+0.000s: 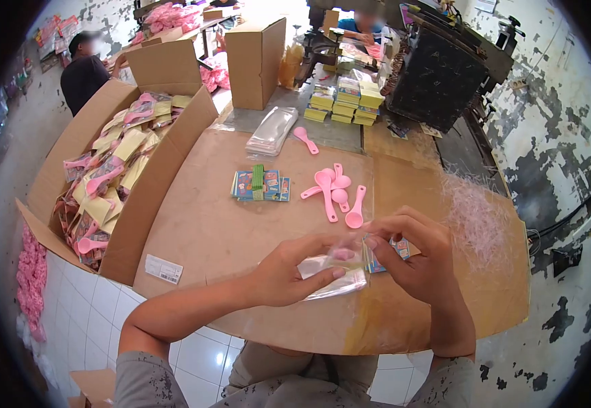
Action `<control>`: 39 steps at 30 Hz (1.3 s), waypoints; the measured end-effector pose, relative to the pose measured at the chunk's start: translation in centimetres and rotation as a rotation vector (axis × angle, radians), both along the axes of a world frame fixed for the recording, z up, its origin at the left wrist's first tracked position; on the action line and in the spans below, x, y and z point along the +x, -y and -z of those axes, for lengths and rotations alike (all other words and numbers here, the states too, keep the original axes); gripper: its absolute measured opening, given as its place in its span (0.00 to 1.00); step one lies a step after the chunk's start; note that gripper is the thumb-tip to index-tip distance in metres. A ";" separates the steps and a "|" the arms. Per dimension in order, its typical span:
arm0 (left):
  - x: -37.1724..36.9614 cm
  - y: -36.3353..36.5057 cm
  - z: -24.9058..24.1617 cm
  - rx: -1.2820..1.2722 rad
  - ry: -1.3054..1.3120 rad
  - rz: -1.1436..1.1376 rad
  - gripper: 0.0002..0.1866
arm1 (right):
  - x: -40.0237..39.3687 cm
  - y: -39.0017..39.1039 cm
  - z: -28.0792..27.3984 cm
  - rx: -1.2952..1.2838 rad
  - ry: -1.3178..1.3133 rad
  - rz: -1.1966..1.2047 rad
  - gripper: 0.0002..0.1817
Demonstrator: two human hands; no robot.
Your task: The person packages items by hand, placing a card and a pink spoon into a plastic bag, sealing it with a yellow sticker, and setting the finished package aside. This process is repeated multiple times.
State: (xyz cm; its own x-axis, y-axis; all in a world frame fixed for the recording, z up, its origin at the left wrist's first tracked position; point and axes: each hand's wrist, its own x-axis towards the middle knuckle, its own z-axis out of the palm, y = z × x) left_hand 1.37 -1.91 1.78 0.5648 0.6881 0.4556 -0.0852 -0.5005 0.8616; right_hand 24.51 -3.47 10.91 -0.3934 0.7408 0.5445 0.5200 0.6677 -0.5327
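Observation:
Between my two hands is a small clear plastic bag (351,246) with something pink inside, probably part of a spoon. My left hand (295,270) pinches the bag's left side between thumb and fingers. At its upper right edge, my right hand (418,253) has its thumb and fingertips closed on the plastic. Below the left hand lie flat clear bags (339,284) on the table. Blue printed cards (379,260) show partly behind the right hand. Just beyond the hands is a loose group of pink spoons (328,190), and left of it a card bundle with a green band (259,182).
A large open carton (159,190) of packed spoons and cards stands left. Farther back are more clear bags (271,132), a lone pink spoon (305,139), card stacks (346,98), an upright box (254,64) and a dark machine (438,75). Plastic shreds (479,217) lie right. Two people work behind.

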 end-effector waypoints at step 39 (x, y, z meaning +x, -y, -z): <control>0.0 0.4 -0.3 -0.191 -0.135 0.003 0.28 | 1.4 1.5 2.4 0.335 0.248 0.130 0.11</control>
State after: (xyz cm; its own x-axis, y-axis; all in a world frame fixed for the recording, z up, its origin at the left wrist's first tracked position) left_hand 1.41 -2.32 2.11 0.6142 0.7527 0.2370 0.0359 -0.3267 0.9444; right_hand 25.89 -4.97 8.48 -0.4578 0.5909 0.6643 0.6957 0.7033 -0.1461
